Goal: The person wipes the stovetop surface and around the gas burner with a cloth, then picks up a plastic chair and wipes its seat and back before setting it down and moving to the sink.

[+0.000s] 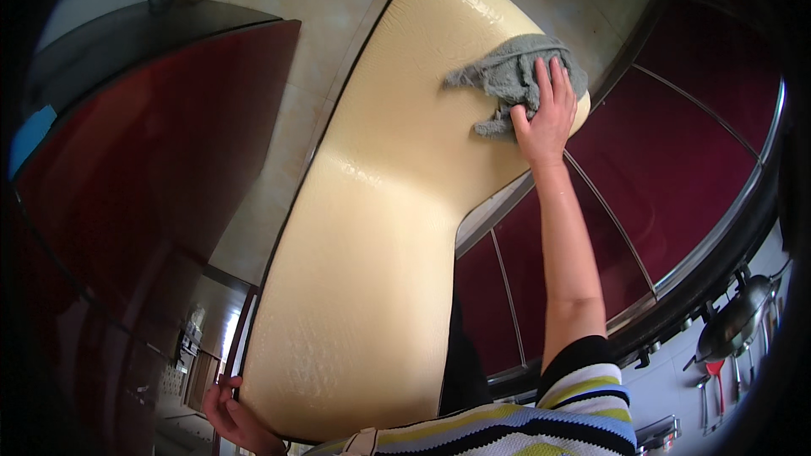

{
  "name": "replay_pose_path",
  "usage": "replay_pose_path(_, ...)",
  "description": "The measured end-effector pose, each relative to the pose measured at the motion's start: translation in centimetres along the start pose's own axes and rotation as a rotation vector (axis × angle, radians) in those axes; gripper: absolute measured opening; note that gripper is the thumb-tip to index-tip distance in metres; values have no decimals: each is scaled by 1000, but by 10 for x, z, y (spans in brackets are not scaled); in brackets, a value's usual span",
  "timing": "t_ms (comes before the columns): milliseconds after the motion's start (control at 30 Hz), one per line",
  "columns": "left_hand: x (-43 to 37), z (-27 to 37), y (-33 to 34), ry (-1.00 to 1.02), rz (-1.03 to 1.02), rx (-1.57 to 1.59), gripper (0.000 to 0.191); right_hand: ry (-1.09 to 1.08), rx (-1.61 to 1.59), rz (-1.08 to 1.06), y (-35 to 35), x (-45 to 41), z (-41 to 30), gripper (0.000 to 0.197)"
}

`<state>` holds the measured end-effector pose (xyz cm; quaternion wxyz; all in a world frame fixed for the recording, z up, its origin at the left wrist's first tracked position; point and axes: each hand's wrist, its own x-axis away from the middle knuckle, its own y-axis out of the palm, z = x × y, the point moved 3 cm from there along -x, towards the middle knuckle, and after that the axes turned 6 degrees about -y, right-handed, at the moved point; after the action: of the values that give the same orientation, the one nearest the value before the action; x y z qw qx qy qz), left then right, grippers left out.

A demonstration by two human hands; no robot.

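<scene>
A large cream chair seat and back [380, 234], leather-like and bent across the middle, stretches from my body to the top of the view. Dark edging runs along its left side. Glossy, wet-looking streaks and fine wrinkles show on its surface. My right hand [550, 115] presses a crumpled grey cloth [519, 73] onto the far right part of the cream surface, fingers spread over the cloth. At the near left corner, my left hand [233, 415] grips the edge with curled fingers; part of the hand is hidden.
A dark red cabinet [190, 139] with a black top stands at left. Dark red cupboard doors [684, 139] line the right side under a dark counter edge. A wok [738, 320] and several utensils hang at lower right. Beige floor tiles [304, 76] show beyond.
</scene>
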<state>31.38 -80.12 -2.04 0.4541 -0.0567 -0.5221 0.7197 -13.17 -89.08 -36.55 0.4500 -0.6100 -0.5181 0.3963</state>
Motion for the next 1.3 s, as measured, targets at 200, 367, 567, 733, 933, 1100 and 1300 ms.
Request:
replay_pose_path(200, 12, 11, -1, -10, -12, 62, 34, 89, -284, 225, 47, -62, -58, 55)
replay_pose_path(367, -1, -7, -5, 122, -70, 103, 37, -41, -186, 139, 70, -166, -139, 35)
replay_pose_path(567, -5, 2, 2, 92, -32, 102, 35, -161, -503, 160, 75, -156, -90, 33)
replay_pose_path(733, -24, 24, 5, 259, -53, 84, 35, 181, -354, 128, 42, -29, 8, 36)
replay_pose_path(933, -20, 50, 21, 276, -112, 65, 48, 37, -62, 243, 48, 15, -14, 45)
replay_pose_path(1100, -22, 40, 19, 256, -152, 200, 65, 101, -458, 173, 17, 24, -37, 44)
replay_pose_path(1300, -25, 38, 23, 311, -173, 276, 83, 285, -1454, -578, -102, 108, -192, 52)
